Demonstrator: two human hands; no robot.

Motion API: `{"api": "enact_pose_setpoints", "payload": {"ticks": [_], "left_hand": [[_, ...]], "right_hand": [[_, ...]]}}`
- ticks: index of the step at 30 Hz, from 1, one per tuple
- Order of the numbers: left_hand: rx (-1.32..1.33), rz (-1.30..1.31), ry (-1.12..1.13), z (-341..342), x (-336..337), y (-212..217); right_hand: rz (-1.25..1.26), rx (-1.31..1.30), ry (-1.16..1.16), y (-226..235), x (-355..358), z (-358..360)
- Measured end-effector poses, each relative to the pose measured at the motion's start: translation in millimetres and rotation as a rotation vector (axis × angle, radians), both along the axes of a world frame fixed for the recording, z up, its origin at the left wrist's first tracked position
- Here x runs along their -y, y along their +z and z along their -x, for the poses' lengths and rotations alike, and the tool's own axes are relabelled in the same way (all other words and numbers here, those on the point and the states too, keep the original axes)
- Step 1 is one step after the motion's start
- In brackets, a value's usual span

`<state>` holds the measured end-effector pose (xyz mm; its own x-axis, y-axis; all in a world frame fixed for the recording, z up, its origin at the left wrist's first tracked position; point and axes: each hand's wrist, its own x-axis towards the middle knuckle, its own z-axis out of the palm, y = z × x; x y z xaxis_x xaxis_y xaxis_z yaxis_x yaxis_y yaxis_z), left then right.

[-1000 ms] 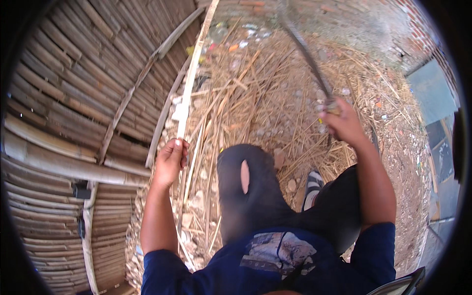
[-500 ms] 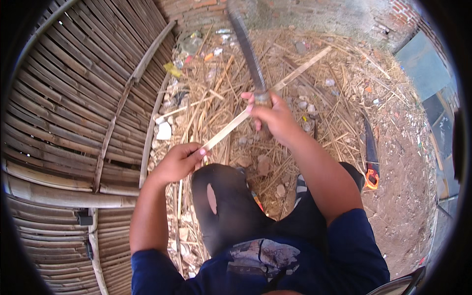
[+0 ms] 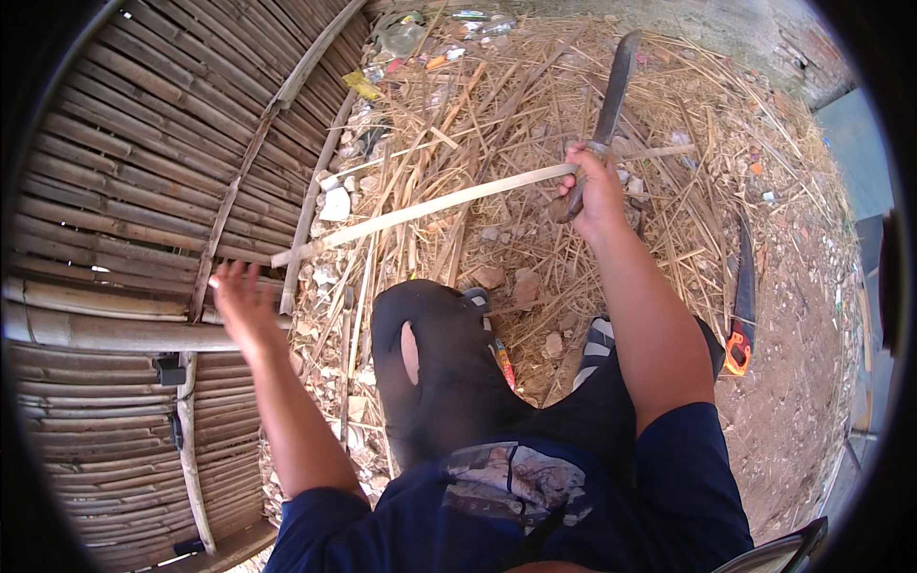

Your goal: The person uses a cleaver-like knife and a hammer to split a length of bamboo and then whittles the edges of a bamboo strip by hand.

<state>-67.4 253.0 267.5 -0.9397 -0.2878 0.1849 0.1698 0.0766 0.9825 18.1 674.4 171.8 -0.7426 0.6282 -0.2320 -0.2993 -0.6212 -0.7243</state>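
My right hand [image 3: 597, 198] is wrapped round the handle of a machete [image 3: 614, 91], whose dark blade points up and away. The same hand also pinches a pale bamboo strip [image 3: 430, 207], which crosses the grip and stretches to the left, its far part continuing right beyond the hand. At the left, my left hand [image 3: 245, 306] is open, fingers spread, with nothing in it. The strip's left end lies a short way above and right of those fingers, apart from them.
A slatted bamboo wall [image 3: 143, 210] rises close on the left. Dry straw and bamboo scraps [image 3: 458, 124] litter the ground, mixed with stones. A handsaw [image 3: 743, 296] with an orange handle lies at the right. A brick wall [image 3: 735, 38] stands at the back.
My left hand has let go of the bamboo strip and moved left, opening. My right hand has moved right with the machete and strip; the blade now leans right.
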Motion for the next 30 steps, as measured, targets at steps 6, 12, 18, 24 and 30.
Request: {"api": "enact_pose_setpoints", "payload": {"ticks": [6, 12, 18, 24, 30], "left_hand": [[-0.212, -0.725, -0.185, -9, -82, 12], [-0.494, -0.691, -0.137, 15, -93, 67], [-0.553, -0.635, -0.293, 4, -125, 115], [-0.413, -0.451, -0.409, 23, -182, 92], [-0.389, -0.431, -0.470, 32, -214, 100]], "right_hand": [[0.042, -0.042, 0.041, -3, 8, 0], [-0.058, 0.229, 0.343, -4, 5, -18], [-0.637, 0.760, 0.400, -6, -21, -54], [-1.046, 0.628, 0.459, -2, 11, -47], [-0.987, 0.394, 0.429, 7, 76, -15]]}}
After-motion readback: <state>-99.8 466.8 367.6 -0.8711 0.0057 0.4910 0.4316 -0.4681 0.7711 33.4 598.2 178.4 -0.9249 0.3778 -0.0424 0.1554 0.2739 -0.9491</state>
